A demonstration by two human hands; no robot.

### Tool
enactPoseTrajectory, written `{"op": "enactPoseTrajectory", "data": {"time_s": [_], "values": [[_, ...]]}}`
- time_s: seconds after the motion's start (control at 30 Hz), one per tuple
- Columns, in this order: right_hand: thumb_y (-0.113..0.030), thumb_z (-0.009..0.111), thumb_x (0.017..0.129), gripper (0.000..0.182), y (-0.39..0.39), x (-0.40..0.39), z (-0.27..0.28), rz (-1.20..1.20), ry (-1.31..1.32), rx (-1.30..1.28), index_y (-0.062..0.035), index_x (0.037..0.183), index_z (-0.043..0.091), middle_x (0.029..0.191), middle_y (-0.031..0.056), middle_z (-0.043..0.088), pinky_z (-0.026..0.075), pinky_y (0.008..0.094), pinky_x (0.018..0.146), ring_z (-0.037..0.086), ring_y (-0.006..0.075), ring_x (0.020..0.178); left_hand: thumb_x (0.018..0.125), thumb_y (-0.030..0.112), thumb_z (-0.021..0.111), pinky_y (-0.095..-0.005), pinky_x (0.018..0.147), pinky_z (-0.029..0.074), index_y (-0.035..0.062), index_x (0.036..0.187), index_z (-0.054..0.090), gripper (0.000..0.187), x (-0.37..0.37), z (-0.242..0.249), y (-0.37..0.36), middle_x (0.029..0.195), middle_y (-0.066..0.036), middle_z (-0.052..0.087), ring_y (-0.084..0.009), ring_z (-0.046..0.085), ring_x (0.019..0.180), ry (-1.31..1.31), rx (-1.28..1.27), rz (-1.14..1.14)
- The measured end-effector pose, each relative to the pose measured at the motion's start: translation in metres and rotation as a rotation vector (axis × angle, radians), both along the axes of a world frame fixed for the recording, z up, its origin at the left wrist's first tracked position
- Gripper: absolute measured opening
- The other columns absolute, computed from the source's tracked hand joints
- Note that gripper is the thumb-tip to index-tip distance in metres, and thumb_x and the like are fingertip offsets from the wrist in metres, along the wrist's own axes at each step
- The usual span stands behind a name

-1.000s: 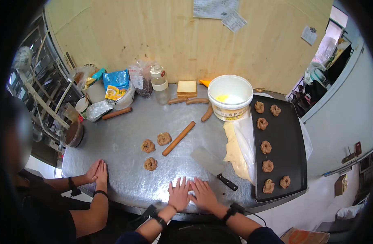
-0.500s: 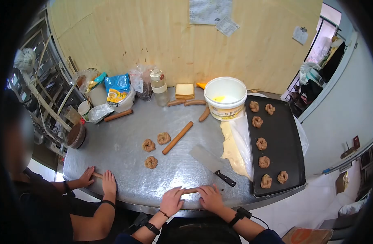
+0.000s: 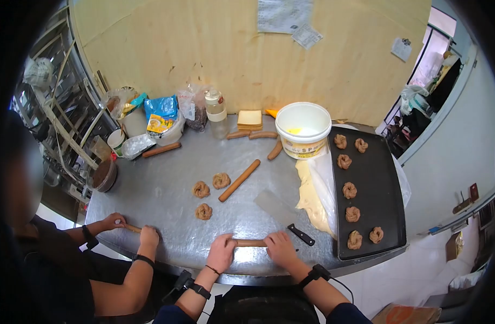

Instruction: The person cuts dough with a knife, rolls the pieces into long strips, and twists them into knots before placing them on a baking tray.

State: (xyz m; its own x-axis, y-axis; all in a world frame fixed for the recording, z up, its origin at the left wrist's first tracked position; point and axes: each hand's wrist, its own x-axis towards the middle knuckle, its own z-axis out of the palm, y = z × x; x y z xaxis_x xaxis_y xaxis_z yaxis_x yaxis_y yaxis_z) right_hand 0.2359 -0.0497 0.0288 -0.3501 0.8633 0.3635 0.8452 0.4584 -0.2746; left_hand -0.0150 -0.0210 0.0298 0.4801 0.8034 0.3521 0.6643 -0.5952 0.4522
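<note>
A short brown dough strip (image 3: 250, 243) lies crosswise near the front edge of the metal table. My left hand (image 3: 222, 254) grips its left end with curled fingers. Its right end is held by my right hand (image 3: 281, 250). Beyond my right hand lies a knife, its black handle (image 3: 301, 235) pointing toward me and its broad blade (image 3: 273, 207) flat on the table. Three twisted dough rings (image 3: 203, 211) sit farther off to the left. A rolling pin (image 3: 240, 180) lies diagonally beside them.
A black baking tray (image 3: 374, 183) with several dough rings stands at right. Pale dough (image 3: 310, 202) under plastic lies beside it, near a white bucket (image 3: 303, 129). At left a co-worker's hands (image 3: 148, 236) hold another dough strip. Bags, a bottle (image 3: 216, 114) and sausages (image 3: 262, 135) line the back.
Both my hands have moved slightly away from me with the dough strip, and my fingers have curled round its ends. The co-worker's fingers have changed from flat to gripping their strip.
</note>
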Motion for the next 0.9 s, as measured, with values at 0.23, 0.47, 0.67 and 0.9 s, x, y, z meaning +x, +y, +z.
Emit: {"op": "enactPoseTrajectory", "data": {"time_s": [0.23, 0.47, 0.67, 0.9], "values": [[-0.016, 0.067, 0.076, 0.021, -0.033, 0.01, -0.004, -0.017, 0.126, -0.122, -0.0127, 0.096, 0.061, 0.103, 0.0047, 0.058, 0.04, 0.0433, 0.096, 0.056, 0.0249, 0.101, 0.073, 0.011, 0.067, -0.0428, 0.087, 0.047, 0.0077, 0.102, 0.063, 0.029, -0.01, 0.012, -0.022, 0.113, -0.013, 0.059, -0.0331, 0.056, 0.103, -0.041, -0.1, 0.084], [-0.015, 0.068, 0.075, 0.023, -0.007, 0.001, -0.016, -0.034, 0.123, -0.189, -0.013, 0.097, 0.061, 0.1, 0.0038, 0.058, 0.043, 0.043, 0.087, 0.056, 0.0266, 0.099, 0.075, 0.011, 0.068, -0.0422, 0.085, 0.047, 0.0104, 0.1, 0.065, 0.025, -0.002, -0.023, 0.016, 0.1, -0.012, 0.061, -0.0335, 0.058, 0.098, 0.031, -0.271, -0.076], [-0.015, 0.07, 0.075, 0.024, -0.011, 0.003, -0.013, -0.054, 0.148, -0.213, -0.0115, 0.097, 0.062, 0.1, 0.0056, 0.059, 0.043, 0.041, 0.085, 0.055, 0.027, 0.1, 0.074, 0.012, 0.07, -0.0414, 0.081, 0.048, 0.01, 0.095, 0.065, 0.021, -0.01, -0.014, 0.009, 0.092, -0.01, 0.061, -0.0327, 0.058, 0.092, -0.028, -0.183, -0.048], [-0.023, 0.075, 0.072, 0.048, 0.009, 0.038, 0.016, -0.409, 0.054, -0.101, -0.0103, 0.114, 0.056, 0.104, 0.01, 0.058, 0.045, 0.0437, 0.084, 0.057, 0.0317, 0.099, 0.073, 0.014, 0.072, -0.0411, 0.08, 0.048, 0.01, 0.094, 0.065, 0.023, -0.022, -0.01, 0.002, 0.098, -0.01, 0.063, -0.032, 0.058, 0.094, -0.072, -0.21, 0.019]]}}
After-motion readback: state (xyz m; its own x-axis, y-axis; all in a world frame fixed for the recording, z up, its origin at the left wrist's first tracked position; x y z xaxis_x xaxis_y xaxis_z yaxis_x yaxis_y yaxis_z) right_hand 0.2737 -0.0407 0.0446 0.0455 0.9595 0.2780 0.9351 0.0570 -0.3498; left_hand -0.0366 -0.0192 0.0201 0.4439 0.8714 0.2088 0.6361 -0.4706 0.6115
